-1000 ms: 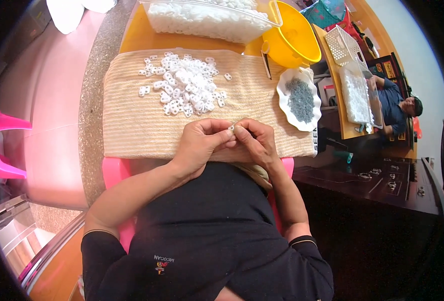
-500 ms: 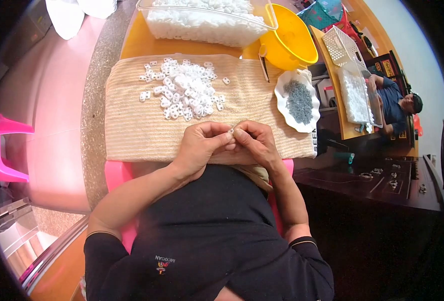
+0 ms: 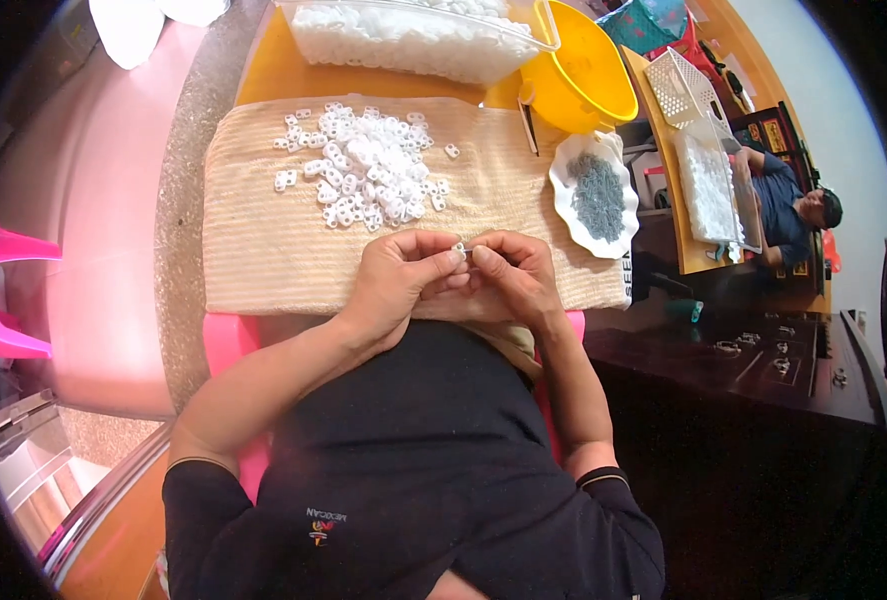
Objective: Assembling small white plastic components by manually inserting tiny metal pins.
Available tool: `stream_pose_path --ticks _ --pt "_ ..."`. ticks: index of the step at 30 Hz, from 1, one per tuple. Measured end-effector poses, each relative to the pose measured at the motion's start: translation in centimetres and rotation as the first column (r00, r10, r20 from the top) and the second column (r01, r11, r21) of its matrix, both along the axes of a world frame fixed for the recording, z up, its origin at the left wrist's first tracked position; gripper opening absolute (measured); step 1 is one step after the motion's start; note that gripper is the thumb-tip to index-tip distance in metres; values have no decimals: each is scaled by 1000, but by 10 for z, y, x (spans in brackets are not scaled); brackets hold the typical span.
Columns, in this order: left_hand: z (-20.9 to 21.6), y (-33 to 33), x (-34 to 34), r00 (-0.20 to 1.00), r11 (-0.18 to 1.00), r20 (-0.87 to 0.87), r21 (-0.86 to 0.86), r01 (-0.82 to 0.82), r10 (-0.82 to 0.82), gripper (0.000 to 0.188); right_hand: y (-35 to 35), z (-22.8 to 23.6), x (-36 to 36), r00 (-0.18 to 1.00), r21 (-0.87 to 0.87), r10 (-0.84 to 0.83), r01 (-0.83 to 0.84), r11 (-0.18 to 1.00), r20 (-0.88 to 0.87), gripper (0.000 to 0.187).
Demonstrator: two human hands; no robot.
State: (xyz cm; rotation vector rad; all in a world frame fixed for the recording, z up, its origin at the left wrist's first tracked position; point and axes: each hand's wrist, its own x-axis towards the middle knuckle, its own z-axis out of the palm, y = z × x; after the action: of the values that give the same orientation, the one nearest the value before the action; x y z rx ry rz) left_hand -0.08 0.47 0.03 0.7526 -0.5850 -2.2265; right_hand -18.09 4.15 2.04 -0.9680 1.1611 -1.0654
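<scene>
My left hand [image 3: 403, 272] pinches a small white two-holed plastic piece [image 3: 459, 247] between thumb and forefinger. Close against it, the thumb and forefinger of my right hand [image 3: 519, 272] grip a small, thin grey part [image 3: 469, 251], its far end hidden by the fingertips. Both hands meet over the near edge of the beige striped towel [image 3: 293, 255]. Beyond them lies a loose pile of the same white plastic pieces [image 3: 373, 170]. To the right, a white scalloped dish [image 3: 563, 205] holds a heap of small grey parts [image 3: 598, 200], too fine to tell apart.
At the back stands a clear plastic bin [image 3: 553, 45] full of white pieces, beside a yellow basin [image 3: 603, 95]. A thin dark-and-white tool [image 3: 529, 128] lies by the basin. Farther right, another person [image 3: 783, 205] sits at a table. A pink stool [image 3: 8, 295] stands at left.
My fingertips have drawn slightly apart, and the grey part now shows between them beside the white piece. The whole view has shifted a little.
</scene>
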Motion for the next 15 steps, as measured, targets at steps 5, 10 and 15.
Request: stream_pose_path --ticks 5,10,15 --pt "0 -1 -1 1000 1000 16 2 3 -3 17 -1 -13 -9 1000 -29 21 -21 999 20 17" --pt "1 -2 -1 1000 1000 7 14 4 -4 17 -2 -14 -8 1000 -35 20 -20 999 -10 17" --pt "1 -2 0 1000 1000 12 -5 15 -15 15 -2 -13 -7 999 -39 27 -28 999 -35 17"
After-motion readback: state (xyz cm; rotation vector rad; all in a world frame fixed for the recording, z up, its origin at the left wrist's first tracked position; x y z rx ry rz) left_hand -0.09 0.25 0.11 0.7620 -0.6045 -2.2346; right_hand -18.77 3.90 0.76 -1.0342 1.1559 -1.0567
